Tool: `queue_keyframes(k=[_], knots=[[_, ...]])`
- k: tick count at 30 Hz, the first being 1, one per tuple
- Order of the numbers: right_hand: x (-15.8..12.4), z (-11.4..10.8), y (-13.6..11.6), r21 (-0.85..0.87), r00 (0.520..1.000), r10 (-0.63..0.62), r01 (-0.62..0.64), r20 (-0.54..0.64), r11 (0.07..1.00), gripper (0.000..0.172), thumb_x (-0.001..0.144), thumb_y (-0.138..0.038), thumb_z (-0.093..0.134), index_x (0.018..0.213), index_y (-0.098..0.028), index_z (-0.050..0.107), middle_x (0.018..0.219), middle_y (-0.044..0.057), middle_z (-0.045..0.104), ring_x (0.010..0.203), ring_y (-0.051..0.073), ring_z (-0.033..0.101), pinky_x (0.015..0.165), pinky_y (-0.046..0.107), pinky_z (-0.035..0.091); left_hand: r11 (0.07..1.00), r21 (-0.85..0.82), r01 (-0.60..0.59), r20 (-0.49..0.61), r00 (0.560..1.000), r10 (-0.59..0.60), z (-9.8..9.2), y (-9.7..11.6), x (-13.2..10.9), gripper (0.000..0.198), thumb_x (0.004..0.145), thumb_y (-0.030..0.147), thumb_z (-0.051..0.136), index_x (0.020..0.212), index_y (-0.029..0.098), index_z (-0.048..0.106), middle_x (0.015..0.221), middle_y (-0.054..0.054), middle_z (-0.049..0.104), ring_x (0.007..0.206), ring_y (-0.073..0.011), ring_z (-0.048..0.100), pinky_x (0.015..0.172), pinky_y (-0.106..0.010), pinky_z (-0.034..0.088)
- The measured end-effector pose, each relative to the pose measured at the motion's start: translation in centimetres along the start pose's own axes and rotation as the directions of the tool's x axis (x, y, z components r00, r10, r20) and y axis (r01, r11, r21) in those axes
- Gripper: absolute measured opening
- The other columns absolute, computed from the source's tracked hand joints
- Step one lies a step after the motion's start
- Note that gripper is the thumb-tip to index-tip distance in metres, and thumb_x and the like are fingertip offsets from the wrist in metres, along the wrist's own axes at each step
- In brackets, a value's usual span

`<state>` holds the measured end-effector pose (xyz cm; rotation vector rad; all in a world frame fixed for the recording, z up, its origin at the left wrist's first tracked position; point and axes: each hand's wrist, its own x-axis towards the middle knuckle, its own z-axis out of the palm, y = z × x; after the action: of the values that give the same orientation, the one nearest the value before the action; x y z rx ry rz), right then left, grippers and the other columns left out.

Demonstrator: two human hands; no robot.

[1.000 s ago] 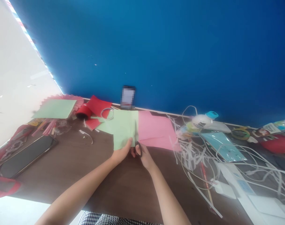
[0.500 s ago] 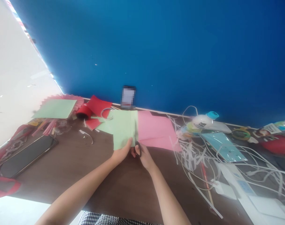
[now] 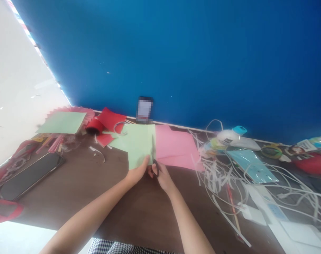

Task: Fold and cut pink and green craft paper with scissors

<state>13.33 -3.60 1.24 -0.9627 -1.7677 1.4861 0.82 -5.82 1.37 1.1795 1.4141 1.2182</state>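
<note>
My left hand (image 3: 138, 172) grips the near edge of a light green paper sheet (image 3: 139, 144), thumb on top and the other fingers hidden beneath. Black-handled scissors (image 3: 156, 168) are in my right hand (image 3: 162, 176), fingers closed round the loops. Their blades point away from me along the sheet's right side, where a narrow strip of green shows beyond them; how far apart the blades are is too blurred to tell. A pink paper sheet (image 3: 176, 146) lies just right of the green one. More green paper (image 3: 119, 143) is partly covered on the left.
Red paper (image 3: 114, 120) and a red tape roll (image 3: 94, 126) lie at the back left. A phone (image 3: 30, 176) rests on the brown table (image 3: 118, 215) at left. White cables (image 3: 289, 176), paper strips (image 3: 215, 176) and a glue bottle (image 3: 229, 137) crowd the right. A blue wall (image 3: 176, 63) stands behind.
Hardly anything differs. The green sheet and my hands have shifted by a tiny amount; both hands keep their hold.
</note>
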Motion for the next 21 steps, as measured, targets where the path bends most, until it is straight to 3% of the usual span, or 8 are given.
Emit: queue_keyframes(k=[4, 9, 15, 21], knots=[[0.0, -0.01, 0.16, 0.007, 1.0, -0.001, 0.001, 0.003, 1.0, 0.05, 0.081, -0.062, 0.034, 0.059, -0.019, 0.042, 0.053, -0.002, 0.044, 0.053, 0.012, 0.043, 0.057, 0.026, 0.032, 0.999, 0.03, 0.04, -0.121, 0.992, -0.036, 0.04, -0.02, 0.18, 0.036, 0.079, 0.049, 0.044, 0.064, 0.02, 0.059, 0.056, 0.0, 0.064, 0.078, -0.0168, 0.062, 0.094, -0.029, 0.037], [-0.03, -0.04, 0.33, 0.012, 1.0, -0.002, 0.002, 0.002, 1.0, 0.047, 0.083, -0.059, 0.035, 0.061, -0.018, 0.042, 0.053, -0.002, 0.044, 0.053, 0.011, 0.042, 0.056, 0.025, 0.031, 0.997, 0.01, 0.074, -0.141, 0.987, -0.072, 0.02, 0.26, 0.11, 0.034, 0.078, 0.049, 0.046, 0.077, 0.019, 0.061, 0.081, -0.004, 0.068, 0.09, -0.018, 0.061, 0.095, -0.03, 0.037], [-0.03, -0.02, 0.56, 0.009, 1.0, 0.023, -0.023, -0.011, 1.0, 0.045, 0.083, -0.058, 0.037, 0.063, -0.019, 0.042, 0.052, -0.003, 0.044, 0.051, 0.011, 0.042, 0.055, 0.025, 0.032, 0.996, -0.019, 0.082, -0.119, 0.989, -0.084, -0.06, 0.43, 0.0, 0.034, 0.079, 0.049, 0.046, 0.077, 0.019, 0.061, 0.079, -0.003, 0.068, 0.086, -0.0174, 0.062, 0.093, -0.03, 0.039], [0.07, 0.1, 0.48, 0.01, 0.996, 0.057, -0.056, -0.071, 0.998, 0.042, 0.081, -0.057, 0.043, 0.061, -0.019, 0.042, 0.048, -0.004, 0.043, 0.047, 0.01, 0.04, 0.051, 0.025, 0.031, 0.995, -0.038, 0.096, -0.177, 0.979, -0.101, -0.09, 0.22, 0.23, 0.029, 0.077, 0.045, 0.051, 0.086, 0.02, 0.061, 0.097, -0.006, 0.066, 0.095, -0.0186, 0.06, 0.093, -0.032, 0.039]])
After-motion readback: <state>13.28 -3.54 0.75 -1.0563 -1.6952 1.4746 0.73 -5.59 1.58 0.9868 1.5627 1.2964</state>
